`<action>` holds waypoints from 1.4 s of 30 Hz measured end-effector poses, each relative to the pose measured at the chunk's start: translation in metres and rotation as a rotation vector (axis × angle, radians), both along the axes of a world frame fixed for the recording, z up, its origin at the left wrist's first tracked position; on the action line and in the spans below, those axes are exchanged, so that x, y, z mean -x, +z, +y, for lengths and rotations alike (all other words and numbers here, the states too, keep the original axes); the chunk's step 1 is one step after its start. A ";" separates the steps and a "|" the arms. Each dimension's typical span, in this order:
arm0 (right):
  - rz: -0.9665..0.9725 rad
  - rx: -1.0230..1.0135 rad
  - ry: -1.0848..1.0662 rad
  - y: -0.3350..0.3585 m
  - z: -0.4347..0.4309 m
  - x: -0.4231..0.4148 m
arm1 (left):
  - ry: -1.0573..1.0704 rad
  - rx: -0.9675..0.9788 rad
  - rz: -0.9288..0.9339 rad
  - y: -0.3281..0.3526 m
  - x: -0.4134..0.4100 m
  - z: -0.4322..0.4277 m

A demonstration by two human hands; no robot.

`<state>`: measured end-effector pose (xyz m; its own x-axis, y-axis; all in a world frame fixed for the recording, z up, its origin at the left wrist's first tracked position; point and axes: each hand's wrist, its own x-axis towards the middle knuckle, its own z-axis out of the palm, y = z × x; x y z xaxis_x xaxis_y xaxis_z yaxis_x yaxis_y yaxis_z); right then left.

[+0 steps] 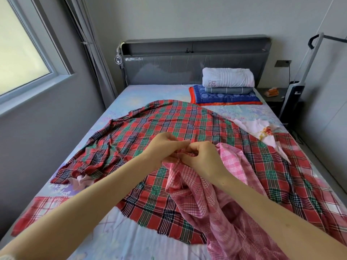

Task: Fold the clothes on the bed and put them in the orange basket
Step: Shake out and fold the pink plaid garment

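A pink checked cloth (212, 207) hangs bunched over the bed's near right side. My left hand (161, 147) and my right hand (201, 156) meet above the bed's middle, and both pinch the cloth's top edge. Beneath it a large red and green plaid cloth (150, 132) lies spread and wrinkled across the bed (146, 91). A white floral cloth (262, 130) lies crumpled at the right edge. A red and white checked cloth (39, 209) sits at the near left. No orange basket is in view.
Folded bedding (228, 77) is stacked by the grey headboard (187, 66) at the back right. A window (18, 47) fills the left wall. A dark nightstand (276, 96) and a standing appliance (294, 91) are to the right of the bed.
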<state>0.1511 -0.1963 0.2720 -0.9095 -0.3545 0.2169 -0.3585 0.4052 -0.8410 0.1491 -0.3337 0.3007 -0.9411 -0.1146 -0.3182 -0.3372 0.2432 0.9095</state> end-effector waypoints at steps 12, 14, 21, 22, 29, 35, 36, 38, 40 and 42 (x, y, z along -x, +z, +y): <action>0.126 0.037 -0.081 0.032 0.045 0.034 | -0.107 0.058 -0.015 0.024 0.039 -0.009; 0.199 0.071 -0.228 0.048 0.066 0.067 | -0.128 0.188 0.008 0.035 0.053 -0.022; 0.337 0.227 -0.562 0.126 0.142 0.159 | 0.279 0.317 0.081 0.076 0.106 -0.075; 0.356 0.287 -0.598 0.138 0.152 0.165 | 0.325 0.275 0.086 0.081 0.112 -0.083; 0.347 0.556 -0.566 0.166 0.172 0.194 | 0.393 0.094 0.093 0.078 0.152 -0.099; 0.372 0.619 -0.517 0.181 0.163 0.206 | 0.213 0.189 -0.156 0.011 0.166 -0.089; 0.373 0.611 -0.511 0.182 0.164 0.209 | 0.174 0.207 -0.192 -0.004 0.165 -0.082; 0.367 0.594 -0.494 0.182 0.165 0.214 | 0.102 0.239 -0.255 -0.031 0.166 -0.066; 0.342 0.616 -0.461 0.178 0.166 0.217 | 0.088 0.275 -0.284 -0.051 0.171 -0.054; 0.304 0.664 -0.430 0.170 0.167 0.219 | 0.094 0.335 -0.271 -0.068 0.178 -0.052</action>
